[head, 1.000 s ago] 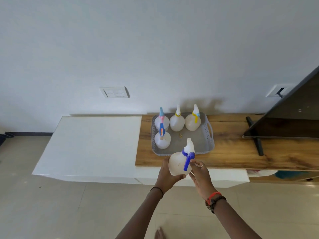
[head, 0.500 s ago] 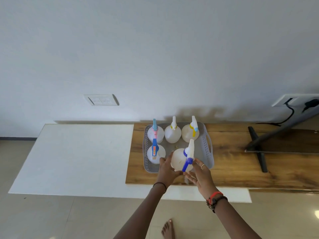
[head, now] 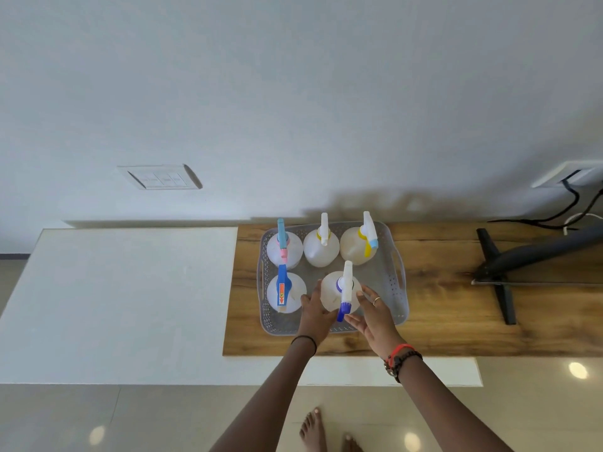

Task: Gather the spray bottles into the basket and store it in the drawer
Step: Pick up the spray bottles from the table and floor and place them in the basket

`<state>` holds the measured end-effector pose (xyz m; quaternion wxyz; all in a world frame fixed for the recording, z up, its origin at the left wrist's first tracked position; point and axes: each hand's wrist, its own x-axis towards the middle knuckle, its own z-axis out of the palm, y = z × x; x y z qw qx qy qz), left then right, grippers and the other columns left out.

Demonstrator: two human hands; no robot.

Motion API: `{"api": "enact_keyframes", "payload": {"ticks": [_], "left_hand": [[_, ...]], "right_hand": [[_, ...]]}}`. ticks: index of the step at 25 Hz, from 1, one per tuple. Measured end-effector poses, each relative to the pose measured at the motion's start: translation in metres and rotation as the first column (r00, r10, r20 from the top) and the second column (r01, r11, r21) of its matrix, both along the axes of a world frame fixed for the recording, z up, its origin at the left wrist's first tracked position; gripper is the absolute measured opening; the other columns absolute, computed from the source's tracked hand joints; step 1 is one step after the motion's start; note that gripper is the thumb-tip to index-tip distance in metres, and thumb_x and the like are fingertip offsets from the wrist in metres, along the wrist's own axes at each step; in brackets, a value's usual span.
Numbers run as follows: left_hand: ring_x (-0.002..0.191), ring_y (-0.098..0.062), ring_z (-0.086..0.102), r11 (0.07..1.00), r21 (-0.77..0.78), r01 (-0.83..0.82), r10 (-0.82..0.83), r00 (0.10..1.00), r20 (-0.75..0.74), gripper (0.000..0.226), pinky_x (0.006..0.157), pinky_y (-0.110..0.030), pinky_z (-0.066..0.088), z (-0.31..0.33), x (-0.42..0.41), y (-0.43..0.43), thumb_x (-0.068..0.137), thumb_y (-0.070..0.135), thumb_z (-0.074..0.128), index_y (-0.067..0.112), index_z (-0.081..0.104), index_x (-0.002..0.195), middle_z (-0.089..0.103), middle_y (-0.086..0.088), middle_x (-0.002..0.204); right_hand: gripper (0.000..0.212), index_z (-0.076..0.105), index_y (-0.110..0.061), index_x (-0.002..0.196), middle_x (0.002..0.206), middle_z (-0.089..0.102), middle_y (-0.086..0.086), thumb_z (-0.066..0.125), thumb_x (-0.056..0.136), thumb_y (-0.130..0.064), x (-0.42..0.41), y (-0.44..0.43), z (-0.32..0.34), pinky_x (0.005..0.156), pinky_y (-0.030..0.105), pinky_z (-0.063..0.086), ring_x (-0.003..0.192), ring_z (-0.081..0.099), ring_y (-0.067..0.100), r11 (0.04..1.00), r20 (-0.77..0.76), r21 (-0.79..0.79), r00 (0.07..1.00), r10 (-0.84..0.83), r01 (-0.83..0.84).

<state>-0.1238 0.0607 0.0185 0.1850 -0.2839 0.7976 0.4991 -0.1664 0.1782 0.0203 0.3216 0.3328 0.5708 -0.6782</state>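
Observation:
A grey perforated basket (head: pixel 396 272) sits on the wooden top (head: pixel 456 331). Three white spray bottles stand in its back row: a pink-and-blue-nozzled one (head: pixel 284 247), a yellow-collared one (head: pixel 321 249) and a yellow-and-light-blue one (head: pixel 357 244). At the front left is a bottle with a blue trigger and orange sticker (head: pixel 286 293). The purple-blue-trigger bottle (head: pixel 337 290) stands in the front middle of the basket. My left hand (head: pixel 315 313) grips its left side. My right hand (head: pixel 375 313) rests beside its right side, fingers spread.
A dark TV (head: pixel 538 252) on a black cross-shaped foot (head: pixel 499 275) stands at the right of the wooden top. A white cabinet top (head: pixel 124 298) extends left. Cables (head: pixel 574 203) hang from a wall socket. Bare feet (head: pixel 315 429) stand on the tiled floor.
The purple-blue-trigger bottle went from in front of the cabinet edge forward and down into the basket's front row. Both hands travelled with it, and the view has tilted downward.

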Motion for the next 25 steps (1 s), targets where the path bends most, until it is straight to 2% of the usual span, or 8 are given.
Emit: {"api": "enact_keyframes", "payload": {"ticks": [3,12,15,18,20,22,24,25], "left_hand": [[0.125,-0.033,0.044,1.0,0.014,-0.024,0.023,0.999,0.024,0.076,0.107,-0.041,0.041,-0.01,-0.008,0.0,0.085,0.019,0.066,0.016,0.023,0.147,0.035,-0.018,0.135],[0.128,-0.034,0.041,0.992,0.025,-0.126,0.124,0.989,0.077,0.079,0.11,-0.035,0.035,-0.027,-0.01,0.011,0.088,0.011,0.062,0.008,0.013,0.149,0.027,-0.022,0.14],[0.133,-0.033,0.037,0.987,0.029,-0.16,0.156,0.983,0.092,0.078,0.11,-0.031,0.033,-0.026,-0.011,0.019,0.089,0.004,0.058,0.004,0.008,0.149,0.019,-0.023,0.147],[0.127,-0.032,0.043,0.973,0.039,-0.228,0.224,0.97,0.094,0.069,0.106,-0.032,0.037,-0.026,-0.01,0.025,0.091,0.003,0.054,0.0,0.014,0.148,0.028,-0.023,0.144],[0.117,-0.032,0.05,0.939,0.076,-0.336,0.329,0.94,0.089,0.052,0.101,-0.035,0.044,-0.028,-0.01,0.028,0.092,0.002,0.052,0.0,0.033,0.14,0.042,-0.024,0.134],[0.101,-0.028,0.055,0.882,0.108,-0.459,0.447,0.886,0.122,0.031,0.082,-0.028,0.051,-0.028,-0.01,0.031,0.093,0.004,0.051,-0.002,0.05,0.124,0.054,-0.025,0.122],[0.087,-0.022,0.052,0.826,0.131,-0.548,0.527,0.834,0.161,0.023,0.06,-0.016,0.042,-0.029,-0.01,0.033,0.094,0.009,0.051,-0.004,0.057,0.112,0.06,-0.025,0.11],[0.085,-0.019,0.051,0.807,0.143,-0.574,0.552,0.817,0.166,0.024,0.057,-0.014,0.039,-0.03,-0.01,0.034,0.095,0.011,0.051,-0.005,0.058,0.111,0.061,-0.023,0.105]], "right_hand": [[0.036,0.048,-0.022,0.133,0.097,0.057,-0.003,0.048,0.098,-0.017,-0.009,-0.003,-0.01,0.093,0.044,0.051,0.107,0.06,0.032,1.0,0.001,0.008,1.0,0.01,-0.01],[0.041,0.044,-0.021,0.14,0.137,0.052,0.014,0.045,0.099,-0.015,-0.016,-0.01,-0.032,0.1,0.049,0.048,0.119,0.056,0.036,0.998,0.019,0.023,0.998,0.063,-0.064],[0.042,0.044,-0.02,0.141,0.136,0.053,0.013,0.045,0.099,-0.015,-0.018,-0.009,-0.034,0.099,0.047,0.049,0.116,0.057,0.034,0.998,0.008,0.013,0.998,0.069,-0.069],[0.042,0.044,-0.018,0.141,0.129,0.057,0.009,0.044,0.099,-0.014,-0.02,-0.008,-0.031,0.088,0.041,0.055,0.108,0.06,0.028,0.996,-0.021,-0.011,0.995,0.093,-0.093],[0.041,0.043,-0.019,0.14,0.125,0.057,0.007,0.045,0.099,-0.014,-0.022,-0.01,-0.029,0.076,0.035,0.058,0.11,0.061,0.03,0.994,-0.027,-0.016,0.993,0.111,-0.112],[0.04,0.043,-0.02,0.138,0.124,0.054,0.006,0.047,0.098,-0.015,-0.024,-0.014,-0.028,0.069,0.033,0.06,0.113,0.061,0.036,0.995,-0.001,-0.015,0.995,0.101,-0.101],[0.038,0.045,-0.02,0.135,0.123,0.052,0.006,0.048,0.098,-0.016,-0.024,-0.018,-0.028,0.063,0.03,0.058,0.114,0.061,0.038,0.994,0.026,0.008,0.994,0.106,-0.106],[0.036,0.045,-0.02,0.134,0.122,0.052,0.006,0.048,0.098,-0.016,-0.024,-0.019,-0.028,0.062,0.03,0.058,0.115,0.06,0.039,0.993,0.03,0.014,0.993,0.114,-0.114]]}}
